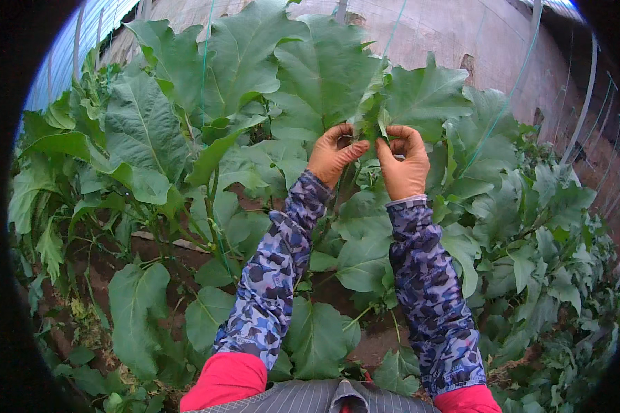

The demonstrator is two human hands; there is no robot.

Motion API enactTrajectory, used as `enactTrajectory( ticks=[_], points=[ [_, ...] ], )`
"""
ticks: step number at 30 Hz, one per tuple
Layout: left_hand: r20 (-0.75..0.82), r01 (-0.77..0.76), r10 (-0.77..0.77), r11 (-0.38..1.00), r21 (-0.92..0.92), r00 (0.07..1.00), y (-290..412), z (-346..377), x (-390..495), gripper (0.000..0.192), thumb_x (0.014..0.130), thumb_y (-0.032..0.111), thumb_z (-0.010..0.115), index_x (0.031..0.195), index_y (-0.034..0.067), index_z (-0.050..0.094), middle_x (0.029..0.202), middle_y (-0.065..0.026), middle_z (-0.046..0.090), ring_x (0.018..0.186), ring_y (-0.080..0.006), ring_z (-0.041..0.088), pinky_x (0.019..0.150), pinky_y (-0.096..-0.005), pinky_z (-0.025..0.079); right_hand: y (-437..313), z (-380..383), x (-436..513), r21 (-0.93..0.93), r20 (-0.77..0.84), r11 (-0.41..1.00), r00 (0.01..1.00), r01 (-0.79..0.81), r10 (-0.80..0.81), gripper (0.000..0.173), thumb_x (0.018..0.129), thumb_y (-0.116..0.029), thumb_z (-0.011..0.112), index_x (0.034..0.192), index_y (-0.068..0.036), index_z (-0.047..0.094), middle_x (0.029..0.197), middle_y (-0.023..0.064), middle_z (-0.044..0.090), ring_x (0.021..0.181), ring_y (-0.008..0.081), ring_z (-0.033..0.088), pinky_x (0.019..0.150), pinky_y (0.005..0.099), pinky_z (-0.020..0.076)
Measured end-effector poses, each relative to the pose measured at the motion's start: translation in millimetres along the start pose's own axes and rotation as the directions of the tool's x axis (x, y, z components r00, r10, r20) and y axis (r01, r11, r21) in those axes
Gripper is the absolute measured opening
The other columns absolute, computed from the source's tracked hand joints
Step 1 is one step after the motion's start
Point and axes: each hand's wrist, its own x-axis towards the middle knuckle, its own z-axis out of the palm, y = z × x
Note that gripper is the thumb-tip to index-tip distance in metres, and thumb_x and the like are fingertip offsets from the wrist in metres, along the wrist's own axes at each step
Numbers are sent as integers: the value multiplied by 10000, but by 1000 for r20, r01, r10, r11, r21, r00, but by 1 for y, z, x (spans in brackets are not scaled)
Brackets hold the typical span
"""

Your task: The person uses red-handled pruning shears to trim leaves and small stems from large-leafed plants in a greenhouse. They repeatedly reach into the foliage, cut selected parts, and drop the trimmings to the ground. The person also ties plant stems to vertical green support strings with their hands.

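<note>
Both my hands are raised at the top of an eggplant-like plant, in what look like thin, stained orange gloves. My left hand (336, 155) has its thumb and fingers curled at the left side of a narrow upright young leaf (369, 111). On the other side, my right hand (405, 160) pinches the leaf's lower right edge between thumb and forefinger. The fingertips are close together, with a small gap between the hands. Foliage partly hides what lies right behind them. Broad lobed leaves (323, 72) rise behind my left hand, and another large leaf (426, 95) spreads behind my right.
Green support twine (205, 67) hangs among the plants at left, and more twine (496, 126) slants down at right. A plastered-looking wall (413, 31) stands behind the row. Metal poles (584, 103) rise at right. Dark soil (377, 340) shows between lower leaves; dense plants (542, 289) flank me.
</note>
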Motion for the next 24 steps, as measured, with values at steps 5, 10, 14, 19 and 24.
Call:
enactTrajectory(
  ticks=[5,10,14,19,24],
  points=[
    [-245,55,-21,990,132,969,2,2,6,213,625,103,707,776,37,571,721,-16,589,650,-99,540,575,-220,418,2,5,0,79,-1,997,1000,-23,23,208,680,-72,613,869,-63,530,603,-4,519,549,58,479,529,205,404],
    [-290,100,-20,960,263,957,8,1,7,174,620,83,704,739,-1,608,684,-50,603,599,-88,528,554,-208,418,4,2,2,100,35,992,997,-72,69,228,692,-74,613,901,-56,525,640,-2,533,593,59,492,568,207,405],
    [-231,122,-21,894,432,973,17,0,11,159,642,51,670,772,-21,615,707,-63,612,628,-90,548,596,-217,440,8,-2,3,99,20,994,999,-48,46,239,698,-74,615,915,-47,519,644,2,536,595,60,493,574,204,404],
    [-147,60,30,820,569,989,14,-2,12,166,650,21,648,804,-25,608,718,-68,612,630,-93,549,588,-209,446,19,-3,6,161,45,984,996,-77,71,266,699,-68,620,939,-41,510,662,6,538,610,65,493,570,199,399],
    [-164,47,12,935,352,986,3,-8,15,179,661,-19,622,838,-29,599,768,-89,608,674,-121,566,619,-224,464,22,2,13,210,-3,975,998,-68,70,261,676,-83,639,917,-72,540,664,23,552,593,80,492,559,230,413]
  ],
)
